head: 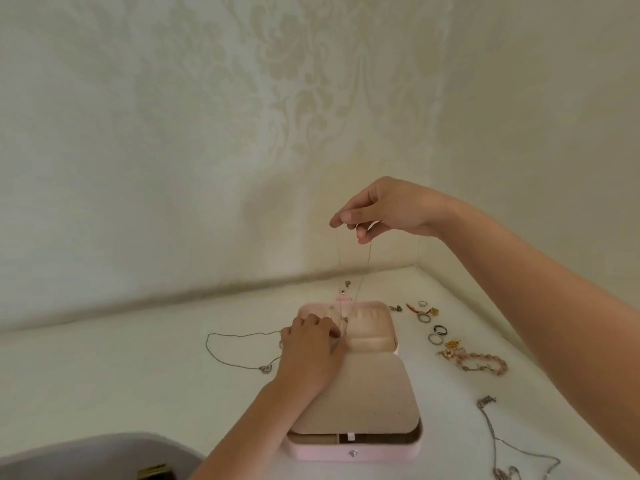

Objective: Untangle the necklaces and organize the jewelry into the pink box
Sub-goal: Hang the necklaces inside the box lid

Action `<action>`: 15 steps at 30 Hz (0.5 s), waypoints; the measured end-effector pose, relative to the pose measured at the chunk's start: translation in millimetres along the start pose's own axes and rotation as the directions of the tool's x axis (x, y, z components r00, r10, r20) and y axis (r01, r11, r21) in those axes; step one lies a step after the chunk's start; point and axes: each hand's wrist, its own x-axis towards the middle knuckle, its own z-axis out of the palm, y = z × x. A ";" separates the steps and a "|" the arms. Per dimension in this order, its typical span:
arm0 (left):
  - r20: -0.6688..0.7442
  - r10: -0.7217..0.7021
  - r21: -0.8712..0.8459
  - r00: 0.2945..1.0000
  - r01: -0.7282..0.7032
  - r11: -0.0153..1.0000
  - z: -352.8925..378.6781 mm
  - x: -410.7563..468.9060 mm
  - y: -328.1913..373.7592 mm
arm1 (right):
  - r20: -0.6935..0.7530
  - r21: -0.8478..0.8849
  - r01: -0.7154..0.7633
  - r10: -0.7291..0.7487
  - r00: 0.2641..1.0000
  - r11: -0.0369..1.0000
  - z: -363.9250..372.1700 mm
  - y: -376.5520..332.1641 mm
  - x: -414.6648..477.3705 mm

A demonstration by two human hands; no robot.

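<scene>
My R hand pinches chain high; L hand at its low end in box, grip unclear. I should lower slowly, keeping it taut.

One pink box, three necklaces, four rings, one bracelet.
One necklace hangs above the box, one lies toward the table's left edge, and one tangle lies by its near right corner. The rings and the pink bead bracelet lie along the right edge. Two tiny pieces lie behind the box.

Right hand raised — pinching, left hand low, curled
</scene>
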 end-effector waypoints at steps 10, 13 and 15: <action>-0.110 0.018 0.024 0.994 -0.016 1.000 8.1 2.0 -3.0 | 0.081 -0.097 0.037 -0.029 0.996 0.995 2.7 2.8 17.4; -0.166 0.043 0.016 0.985 -0.041 0.999 8.0 1.4 -4.5 | 0.072 -0.109 0.038 -0.030 0.997 0.993 0.9 0.6 20.5; -0.261 0.087 0.003 0.962 -0.089 0.996 10.6 1.0 -5.6 | 0.070 -0.121 0.044 -0.035 0.997 0.992 -0.1 -3.0 21.4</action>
